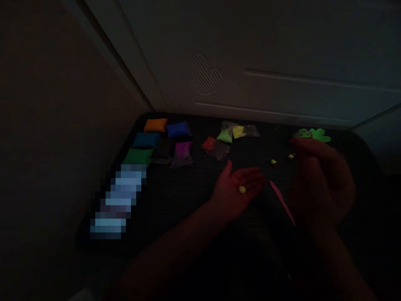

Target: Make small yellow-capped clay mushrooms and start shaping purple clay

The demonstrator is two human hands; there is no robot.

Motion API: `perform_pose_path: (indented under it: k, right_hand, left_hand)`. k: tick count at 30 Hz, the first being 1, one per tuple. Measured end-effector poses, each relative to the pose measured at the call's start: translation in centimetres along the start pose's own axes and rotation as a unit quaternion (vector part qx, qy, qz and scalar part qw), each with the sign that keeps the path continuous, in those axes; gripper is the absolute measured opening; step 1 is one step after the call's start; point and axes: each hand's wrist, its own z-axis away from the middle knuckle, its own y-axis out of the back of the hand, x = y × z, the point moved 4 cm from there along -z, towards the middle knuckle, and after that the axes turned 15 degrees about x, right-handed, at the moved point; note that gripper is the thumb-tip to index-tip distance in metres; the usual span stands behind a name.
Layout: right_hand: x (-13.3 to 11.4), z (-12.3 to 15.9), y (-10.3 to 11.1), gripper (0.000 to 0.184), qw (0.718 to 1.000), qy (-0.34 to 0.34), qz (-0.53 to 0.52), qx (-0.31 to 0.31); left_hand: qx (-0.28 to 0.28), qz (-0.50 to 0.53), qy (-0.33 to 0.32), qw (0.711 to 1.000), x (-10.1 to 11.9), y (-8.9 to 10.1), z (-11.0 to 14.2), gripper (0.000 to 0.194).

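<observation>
My left hand [236,190] lies palm up above the dark table, its fingers stretched out. A small yellow ball of clay [242,189] rests on that palm. My right hand [324,188] is raised to the right, slightly blurred, with bent fingers reaching leftward and nothing visible held in them. Between the hands, a pink modelling knife [282,202] lies on the table. Beyond it stand two tiny pieces with yellow tops and red undersides, one piece [273,162] nearer the middle and another piece [290,156] beside my right hand.
Clay packets fill the back left, including an orange packet [156,125], a blue packet [178,130] and a purple packet [182,154]. Opened red [209,144] and yellow packets [239,131] lie mid-back. Green flower-like shapes [319,136] sit back right. A blurred-out lit screen [120,200] is left. A pale panel [266,50] stands behind.
</observation>
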Motion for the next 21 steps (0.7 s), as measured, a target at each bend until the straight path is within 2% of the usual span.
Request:
perform_pose_path:
  k: [2, 5, 7, 12, 17, 21]
  right_hand:
    - [0.8, 0.5, -0.5, 0.019, 0.999, 0.011, 0.025, -0.028]
    - [1.9, 2.3, -2.7, 0.014, 0.977, 0.075, 0.085, -0.18]
    - [2.3, 3.4, -3.7, 0.016, 0.959, 0.11, 0.118, -0.232]
    - [2.4, 4.5, -4.6, 0.021, 0.943, 0.144, 0.172, -0.245]
    - [2.2, 4.7, -4.7, 0.017, 0.947, 0.125, 0.131, -0.264]
    - [2.9, 3.9, -4.0, 0.016, 0.972, 0.063, 0.107, -0.199]
  left_hand:
    - [0.013, -0.007, -0.028, 0.999, 1.3, 0.1, -0.1, 0.059]
    - [0.01, -0.017, -0.067, 0.998, 2.6, 0.2, -0.3, 0.059]
    - [0.015, -0.04, -0.079, 0.996, 2.8, 0.4, -0.5, 0.056]
    - [0.023, -0.08, -0.108, 0.991, 2.5, 0.5, -0.7, 0.056]
    - [0.022, -0.142, -0.167, 0.975, 2.5, 0.4, -0.6, 0.055]
    - [0.051, -0.232, -0.277, 0.931, 3.4, 0.8, -0.2, 0.029]
